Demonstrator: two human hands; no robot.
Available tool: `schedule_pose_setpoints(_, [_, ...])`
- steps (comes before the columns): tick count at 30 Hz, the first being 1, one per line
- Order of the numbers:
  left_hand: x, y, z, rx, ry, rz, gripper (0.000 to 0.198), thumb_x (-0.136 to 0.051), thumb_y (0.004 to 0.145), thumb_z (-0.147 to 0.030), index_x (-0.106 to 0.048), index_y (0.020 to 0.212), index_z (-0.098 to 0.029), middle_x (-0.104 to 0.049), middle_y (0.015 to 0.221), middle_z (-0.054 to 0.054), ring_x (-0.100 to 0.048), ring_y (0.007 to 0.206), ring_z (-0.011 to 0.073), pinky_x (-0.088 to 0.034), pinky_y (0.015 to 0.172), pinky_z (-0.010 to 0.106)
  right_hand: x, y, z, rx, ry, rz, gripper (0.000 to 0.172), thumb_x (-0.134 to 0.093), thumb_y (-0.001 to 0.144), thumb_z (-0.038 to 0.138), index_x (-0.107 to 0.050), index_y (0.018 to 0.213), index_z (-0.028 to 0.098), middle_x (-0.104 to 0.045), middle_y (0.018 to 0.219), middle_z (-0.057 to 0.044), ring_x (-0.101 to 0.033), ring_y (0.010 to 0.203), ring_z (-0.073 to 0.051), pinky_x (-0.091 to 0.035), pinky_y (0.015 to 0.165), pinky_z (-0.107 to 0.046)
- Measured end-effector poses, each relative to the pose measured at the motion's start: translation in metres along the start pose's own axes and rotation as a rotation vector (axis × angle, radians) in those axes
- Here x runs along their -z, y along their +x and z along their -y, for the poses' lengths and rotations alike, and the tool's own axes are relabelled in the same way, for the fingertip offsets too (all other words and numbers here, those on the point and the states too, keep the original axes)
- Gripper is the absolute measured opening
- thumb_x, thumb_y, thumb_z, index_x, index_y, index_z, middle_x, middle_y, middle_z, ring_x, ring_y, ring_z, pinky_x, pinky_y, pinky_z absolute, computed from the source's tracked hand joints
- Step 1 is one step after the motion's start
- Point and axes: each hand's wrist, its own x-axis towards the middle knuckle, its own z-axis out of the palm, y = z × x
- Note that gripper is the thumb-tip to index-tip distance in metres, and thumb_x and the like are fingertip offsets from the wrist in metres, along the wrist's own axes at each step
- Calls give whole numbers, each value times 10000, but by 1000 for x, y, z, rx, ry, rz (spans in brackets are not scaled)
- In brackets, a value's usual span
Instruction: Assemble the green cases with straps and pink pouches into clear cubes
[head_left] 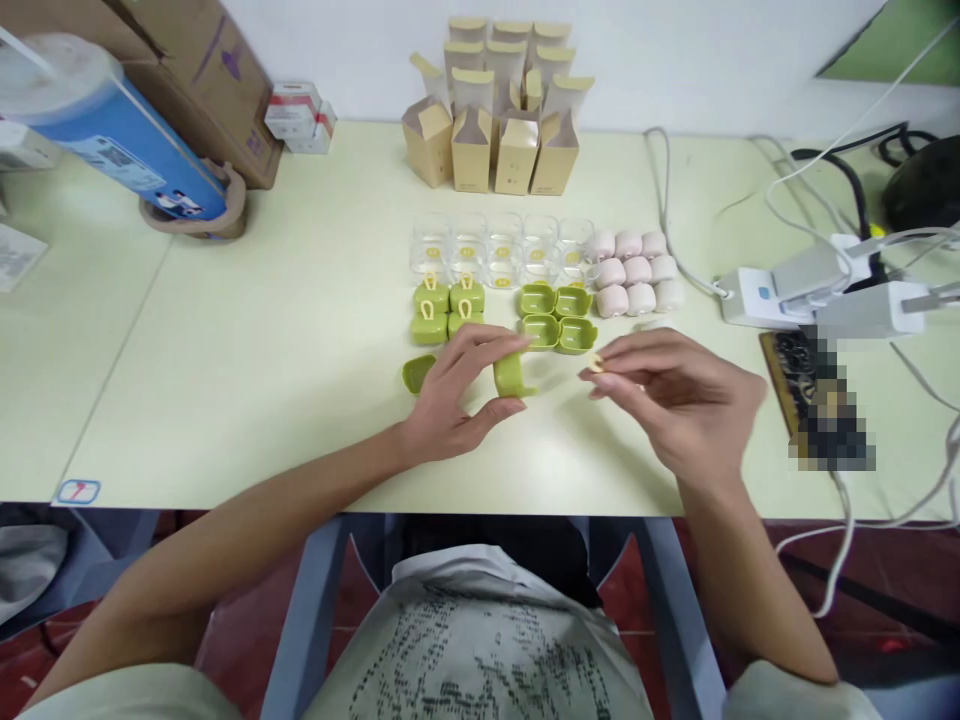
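**Green Cup and Pale Yellow Piece Held Apart, Printed Labels Around**

A green cup (508, 375) is gripped by its sides between the thumb and fingers of the left hand (461, 400). By the right hand (675, 395), a small pale yellow piece (596, 363) is pinched at the fingertips, just to the right of the cup and apart from it.

Just left of the left hand, a single green shell (418, 374) is seen on the table (247, 400). Beyond its fingers, green cases with yellow loops (430, 325) are grouped, while four open green shells (577, 336) are set between and beyond both hands. Farther off, clear cases (502, 235) are marked with small yellow labels, their lettering too small to be read. Beyond the right hand, pale pink rounded pieces (637, 270) are arranged in rows.

Farthest beyond the hands, open kraft boxes (472, 165) are printed with tiny dark text that cannot be made out. Well to the left of the left hand, a QR code is carried by a blue cylinder (127, 140), and a purple mark is printed on a brown carton (217, 85). Nearer the left forearm, what looks like a red 7 is shown on a blue-edged sticker (78, 491).
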Motion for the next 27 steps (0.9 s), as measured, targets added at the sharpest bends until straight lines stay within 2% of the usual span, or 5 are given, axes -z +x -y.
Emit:
schedule_pose_setpoints(3, [-1, 0, 4, 28, 4, -55, 569, -667, 1110, -525, -546, 1611, -283, -733, 1411, 135, -696, 1321, 283, -611, 1116, 491, -21, 28, 7, 156, -49, 171, 55, -912, 938, 252, -870, 950, 286, -867, 997, -44, -834, 930, -237, -727, 839, -429])
schedule_pose_setpoints(5, [-3, -1, 7, 60, -19, -105, 563, -689, 1097, -529, -556, 1589, -289, -717, 1399, 131, -692, 1312, 275, -619, 1094, 471, -28, 43, 6, 265, -53, 245, 53, -872, 967, 227, -860, 967, 279, -878, 1032, -37, -842, 937, -226, -719, 821, -405])
schedule_pose_setpoints(10, [-4, -1, 10, 19, -24, -122, 551, -736, 1080, -467, -568, 1560, -255, -725, 1339, 130, -705, 1270, 248, -629, 1081, 432, -36, 45, -6, 518, -57, 283, 132, -813, 995, 111, -843, 1075, 212, -873, 1084, -83, -838, 950, -196, -695, 812, -356])
schedule_pose_setpoints(20, [-7, -7, 7, 75, -113, -60, 587, -856, 982, -244, -591, 1504, -277, -756, 1378, 143, -759, 1305, 273, -672, 1090, 462, -40, 22, -20, 706, -266, 251, 195, -768, 1005, 53, -781, 1106, 220, -858, 1081, -93, -783, 942, -219, -681, 709, -375])
schedule_pose_setpoints(27, [-6, -7, 4, 26, -86, -76, 528, -858, 992, -274, -635, 1470, -273, -790, 1351, 141, -785, 1276, 270, -695, 1077, 452, -34, 19, -21, 732, -321, 333, 269, -732, 1027, 48, -758, 1245, 203, -854, 1152, -107, -776, 1068, -252, -680, 829, -425])
